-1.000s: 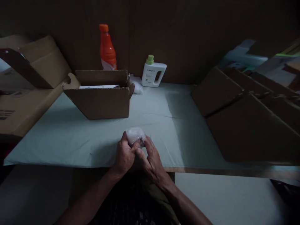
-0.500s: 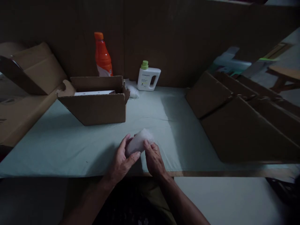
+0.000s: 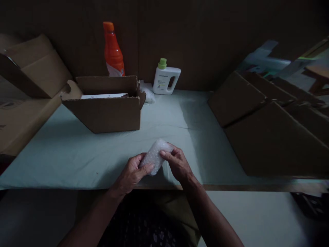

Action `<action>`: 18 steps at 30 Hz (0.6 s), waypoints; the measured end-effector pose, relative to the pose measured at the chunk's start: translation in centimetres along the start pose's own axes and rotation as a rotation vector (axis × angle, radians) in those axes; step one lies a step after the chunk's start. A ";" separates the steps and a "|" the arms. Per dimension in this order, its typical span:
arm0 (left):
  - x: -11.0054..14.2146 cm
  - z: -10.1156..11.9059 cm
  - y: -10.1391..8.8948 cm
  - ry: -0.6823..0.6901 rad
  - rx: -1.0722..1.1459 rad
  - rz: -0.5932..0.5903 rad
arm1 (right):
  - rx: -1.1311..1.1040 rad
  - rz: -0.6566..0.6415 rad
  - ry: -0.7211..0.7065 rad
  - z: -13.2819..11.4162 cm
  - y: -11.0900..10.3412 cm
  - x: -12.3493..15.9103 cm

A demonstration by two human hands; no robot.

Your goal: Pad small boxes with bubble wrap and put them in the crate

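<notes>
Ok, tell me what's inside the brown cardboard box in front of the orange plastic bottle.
A white, flat-topped item shows inside the brown cardboard box; its front wall hides whatever lies lower.

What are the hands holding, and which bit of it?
A bubble-wrapped bundle: the left hand holds its near end, the right hand its far end.

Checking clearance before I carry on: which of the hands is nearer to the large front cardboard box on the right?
Right. The right hand is left of the cardboard box, across some cloth; the left hand is farther left, beyond the bubble-wrapped bundle both hold.
</notes>
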State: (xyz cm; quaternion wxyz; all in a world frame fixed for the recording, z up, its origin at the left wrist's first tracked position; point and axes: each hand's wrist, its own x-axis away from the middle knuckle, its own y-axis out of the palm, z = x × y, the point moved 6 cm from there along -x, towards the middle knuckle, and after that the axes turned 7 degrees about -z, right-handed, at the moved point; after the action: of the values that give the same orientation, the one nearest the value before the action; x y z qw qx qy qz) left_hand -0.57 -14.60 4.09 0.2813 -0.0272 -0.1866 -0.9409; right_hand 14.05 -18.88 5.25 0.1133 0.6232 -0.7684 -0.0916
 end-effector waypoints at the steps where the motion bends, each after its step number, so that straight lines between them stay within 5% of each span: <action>1: 0.0 0.0 0.0 -0.006 0.002 -0.011 | -0.012 0.016 -0.001 0.2 0.2 -0.1; 7: 0.4 -0.2 -0.5 -0.101 -0.109 0.059 | 0.103 -0.018 0.028 0.7 0.9 -0.2; 15: 0.7 -0.5 0.3 -0.217 -0.050 -0.215 | 0.377 -0.467 0.101 -3.0 1.0 0.4; 18: 0.6 0.4 -0.4 -0.240 -0.106 -0.230 | 0.443 -0.501 0.109 -3.9 1.6 0.0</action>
State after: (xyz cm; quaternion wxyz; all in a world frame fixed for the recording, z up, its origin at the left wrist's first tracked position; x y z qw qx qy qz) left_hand -1.28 -14.46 4.38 0.1459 -0.1327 -0.1709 -0.9653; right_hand 13.71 -18.58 9.45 -0.0099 0.8061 -0.5854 0.0861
